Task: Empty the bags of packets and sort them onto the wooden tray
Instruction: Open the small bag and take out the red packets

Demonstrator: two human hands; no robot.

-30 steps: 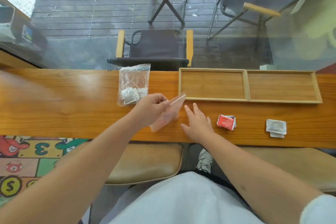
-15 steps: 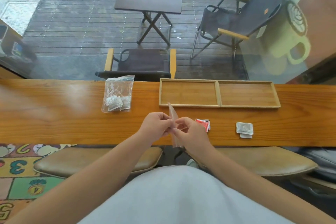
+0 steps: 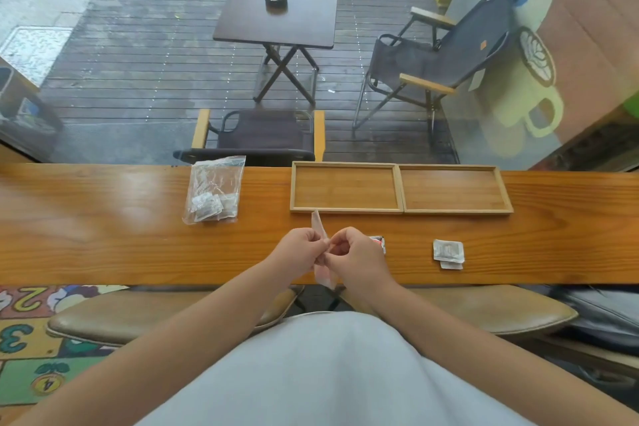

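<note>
Both hands meet at the near edge of the counter (image 3: 103,245). Left hand (image 3: 299,249) and right hand (image 3: 352,254) have fingers curled, each pinching the same clear bag (image 3: 320,228), held edge-on between them; its top sticks up above the knuckles, its bottom hangs below the counter edge. Bag looks flat and empty, though contents can't be confirmed from this angle.

Just right of the right hand, partly hidden behind it, a red packet (image 3: 378,241) lies on the counter. Further right, well apart, white packets (image 3: 448,252) in a small stack, at least two. Both lots sit loose on the counter, not on the tray.

Further back: a second bag (image 3: 212,195) to the left, unopened by the look of it, white packets inside at its bottom. To the right of it, the tray (image 3: 401,211), two compartments side by side, both bare.

Step in hand, my read: finishing with the first bag, probably folding or flattening it. Sorting not yet begun.

Next move likely calls for setting this bag aside, then either opening the second bag or moving the loose packets into the tray, red in one compartment, white in the other. Thin packets lying flat need a fingertip pinch at an edge.
</note>
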